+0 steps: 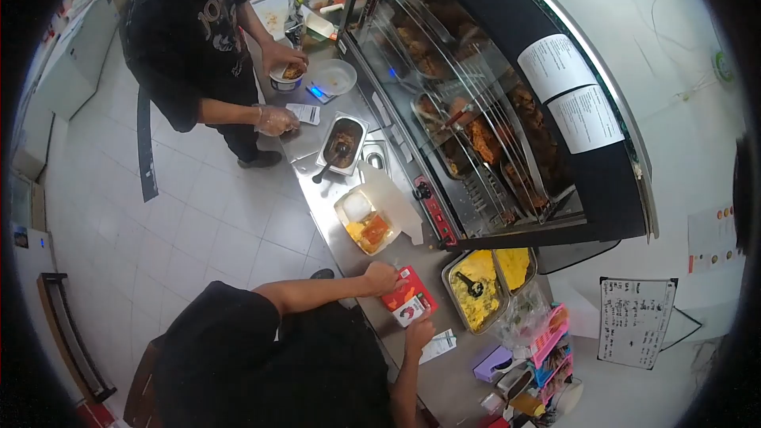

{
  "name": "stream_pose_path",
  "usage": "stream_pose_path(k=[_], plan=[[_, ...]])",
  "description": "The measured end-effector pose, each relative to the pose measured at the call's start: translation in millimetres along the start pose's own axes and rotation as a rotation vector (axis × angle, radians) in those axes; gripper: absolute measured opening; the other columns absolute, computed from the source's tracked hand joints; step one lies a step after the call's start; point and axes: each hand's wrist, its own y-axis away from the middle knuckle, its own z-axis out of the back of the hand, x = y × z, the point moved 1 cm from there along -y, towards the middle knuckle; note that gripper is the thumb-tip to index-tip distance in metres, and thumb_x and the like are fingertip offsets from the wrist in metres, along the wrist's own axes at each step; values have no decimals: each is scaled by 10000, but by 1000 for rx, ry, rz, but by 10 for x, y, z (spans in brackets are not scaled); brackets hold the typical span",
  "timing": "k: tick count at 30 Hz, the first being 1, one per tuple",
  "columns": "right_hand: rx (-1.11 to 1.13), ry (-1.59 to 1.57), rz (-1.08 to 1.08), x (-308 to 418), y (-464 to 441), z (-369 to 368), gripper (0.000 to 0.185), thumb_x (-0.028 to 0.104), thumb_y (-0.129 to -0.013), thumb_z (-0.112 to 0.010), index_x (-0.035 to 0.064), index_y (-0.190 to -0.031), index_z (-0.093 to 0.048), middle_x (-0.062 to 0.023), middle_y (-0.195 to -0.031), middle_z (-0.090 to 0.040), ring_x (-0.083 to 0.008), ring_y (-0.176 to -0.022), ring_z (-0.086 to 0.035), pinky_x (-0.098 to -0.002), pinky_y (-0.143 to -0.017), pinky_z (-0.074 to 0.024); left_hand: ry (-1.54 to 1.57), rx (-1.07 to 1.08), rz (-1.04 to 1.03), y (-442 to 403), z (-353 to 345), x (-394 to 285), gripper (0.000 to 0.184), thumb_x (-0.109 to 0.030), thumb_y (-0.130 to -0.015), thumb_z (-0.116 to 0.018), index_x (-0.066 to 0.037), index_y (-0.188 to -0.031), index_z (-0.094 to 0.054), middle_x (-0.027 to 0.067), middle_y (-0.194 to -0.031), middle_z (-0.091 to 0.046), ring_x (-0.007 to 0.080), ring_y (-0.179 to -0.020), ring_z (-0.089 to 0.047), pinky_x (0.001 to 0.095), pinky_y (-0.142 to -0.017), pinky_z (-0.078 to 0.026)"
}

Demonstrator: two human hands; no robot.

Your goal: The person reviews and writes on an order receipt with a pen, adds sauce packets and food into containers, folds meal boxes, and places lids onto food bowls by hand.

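Both hands are at a red cardboard food box with a white label, held over the steel counter. My left hand grips its upper left edge, fingers curled round it. At the lower right edge my right hand closes on the box beside the label. A printed slip lies by my right hand. Beyond my left hand stands an open takeaway box with white rice and yellow and orange food, its lid folded back.
A co-worker stands upper left, one gloved hand near a slip, the other at a tub. A metal pan with a ladle, a yellow-food tray, a glass food warmer and a pink basket surround the counter.
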Motion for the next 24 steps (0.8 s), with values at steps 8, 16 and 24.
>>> stream_pose_path(k=[8, 16, 24], plan=[[-367, -445, 198, 387, -116, 433, 501, 239, -856, -718, -45, -1230, -545, -257, -1215, -574, -412, -1065, -585, -452, -910, -479, -169, -343, -548, 101, 49, -111, 812, -652, -834, -551, -8, -1319, -456, 157, -1309, -489, 306, -1285, -431, 563, -1044, -323], [-331, -541, 326, 370, -176, 309, 401, 182, -770, -788, -1, -1068, -592, -194, -1041, -586, -371, -987, -576, -430, -837, -496, -130, -302, -566, 118, 146, -140, 922, -747, -716, -605, -24, -1279, -491, 126, -1150, -522, 282, -1126, -493, 545, -1041, -293], [-404, -499, 362, 266, -195, 269, 240, 230, -804, -726, 35, -786, -588, -127, -847, -524, -329, -854, -504, -459, -754, -388, -87, -309, -550, 93, 143, -165, 808, -720, -755, -591, -20, -1158, -557, 131, -1086, -534, 276, -1077, -507, 495, -976, -341]])
